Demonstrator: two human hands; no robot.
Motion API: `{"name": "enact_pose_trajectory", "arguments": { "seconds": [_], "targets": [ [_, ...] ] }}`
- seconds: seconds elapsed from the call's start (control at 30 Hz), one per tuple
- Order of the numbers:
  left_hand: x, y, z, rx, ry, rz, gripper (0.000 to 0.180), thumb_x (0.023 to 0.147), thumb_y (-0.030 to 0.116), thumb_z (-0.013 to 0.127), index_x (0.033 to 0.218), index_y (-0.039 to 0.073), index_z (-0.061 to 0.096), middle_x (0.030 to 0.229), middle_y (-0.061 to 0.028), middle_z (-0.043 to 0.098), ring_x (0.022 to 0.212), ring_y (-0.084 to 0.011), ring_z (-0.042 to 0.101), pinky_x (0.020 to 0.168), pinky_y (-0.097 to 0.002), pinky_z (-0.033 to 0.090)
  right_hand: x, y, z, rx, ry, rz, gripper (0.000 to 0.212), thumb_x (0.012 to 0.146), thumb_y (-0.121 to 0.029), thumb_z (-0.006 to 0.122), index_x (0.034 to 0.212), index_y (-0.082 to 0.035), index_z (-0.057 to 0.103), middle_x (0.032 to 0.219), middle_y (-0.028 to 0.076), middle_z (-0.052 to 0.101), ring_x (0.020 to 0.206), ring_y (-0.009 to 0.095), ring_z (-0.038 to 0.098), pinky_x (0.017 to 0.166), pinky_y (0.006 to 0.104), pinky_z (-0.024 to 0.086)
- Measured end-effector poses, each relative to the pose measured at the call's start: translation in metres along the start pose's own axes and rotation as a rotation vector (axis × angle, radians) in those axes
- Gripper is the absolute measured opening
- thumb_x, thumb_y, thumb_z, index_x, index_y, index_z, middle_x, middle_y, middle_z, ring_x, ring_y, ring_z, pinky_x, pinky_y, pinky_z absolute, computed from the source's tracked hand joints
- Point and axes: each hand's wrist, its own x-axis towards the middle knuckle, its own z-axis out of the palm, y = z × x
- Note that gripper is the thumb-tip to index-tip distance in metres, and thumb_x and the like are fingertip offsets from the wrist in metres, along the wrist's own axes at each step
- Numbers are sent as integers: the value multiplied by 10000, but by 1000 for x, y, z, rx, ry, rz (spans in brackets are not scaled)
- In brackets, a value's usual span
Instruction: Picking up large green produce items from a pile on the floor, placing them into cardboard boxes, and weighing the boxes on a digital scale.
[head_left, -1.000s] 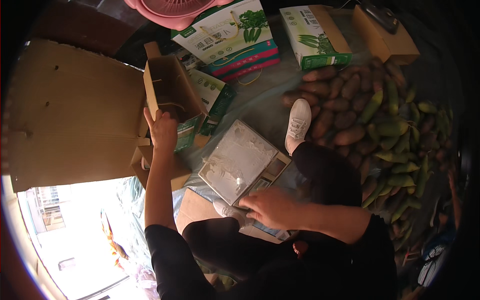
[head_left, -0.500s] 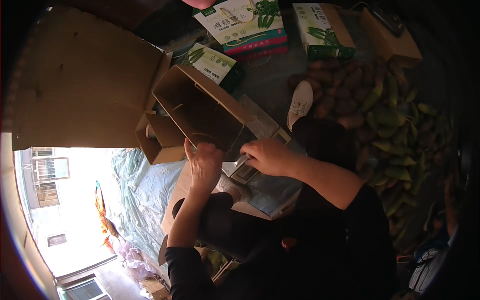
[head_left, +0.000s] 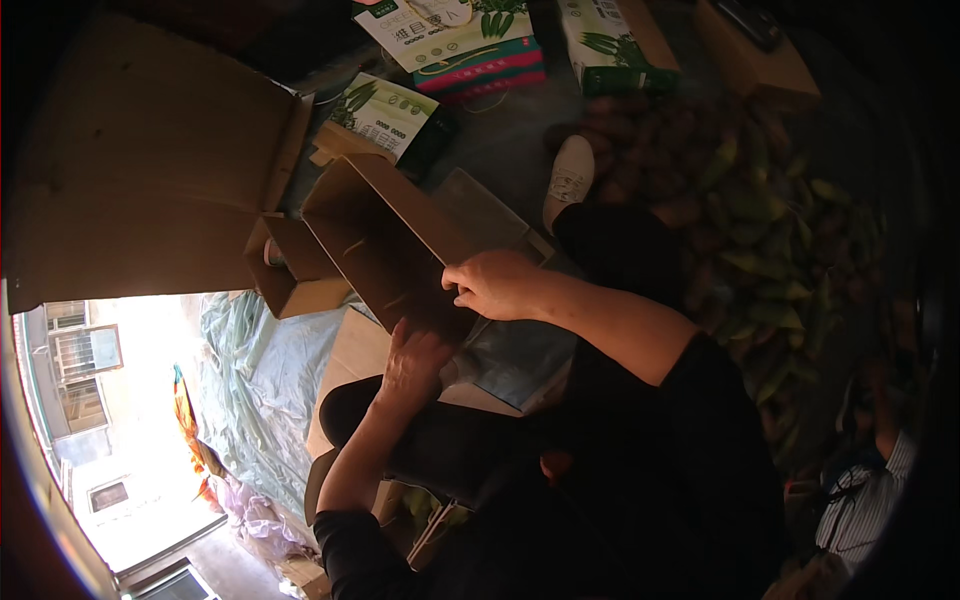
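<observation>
An open brown cardboard box (head_left: pixel 425 215) lies tilted in front of me, its dark hollow facing up. My right hand (head_left: pixel 492 285) is closed on the box's right edge near the close corner, thumb and fingers pinched together there. At the close end of the box is my left hand (head_left: pixel 412 365), one finger pointing up against the cardboard. Its other fingers are blurred and partly lost in shadow, so their grip is unclear. Beyond the right wall, a pale flat panel (head_left: pixel 485 205) sticks out.
A smaller open carton (head_left: pixel 300 275) stands left of the box, below a large cardboard sheet (head_left: pixel 140 160). Printed green-and-white cartons (head_left: pixel 385 115) lie farther off. Brown roots and green vegetables (head_left: pixel 760 260) are heaped at right. Plastic sheeting (head_left: pixel 265 350) spreads at left. Another person's striped sleeve (head_left: pixel 865 510) shows lower right.
My right hand has gone from the close right corner onto the box's right edge. My left hand has shifted slightly. A flap now shows at the box's far end, and the whole view has shifted.
</observation>
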Motion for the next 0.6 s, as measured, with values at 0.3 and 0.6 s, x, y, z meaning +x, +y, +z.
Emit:
{"name": "enact_pose_trajectory", "arguments": {
  "seconds": [0.3,0.6],
  "targets": [
    [-33,-49,-6,283,-178,15,158,744,147,587,862,171,689,881,-38,585,994,-219,540,1103,-516,227,-5,-8,0,229,-441,-132,379,825,-204,616,1175,-66,562,1040,81,642,978,240,606,844,356,477],
    [7,-58,-31,-41,84,-468,560,789,165,659,1293,24,461,1206,-184,541,1169,-344,485,1013,-460,343,5,7,15,37,-242,-257,411,765,-244,666,1125,-58,593,898,119,662,902,280,629,781,390,488]
  ]
}}
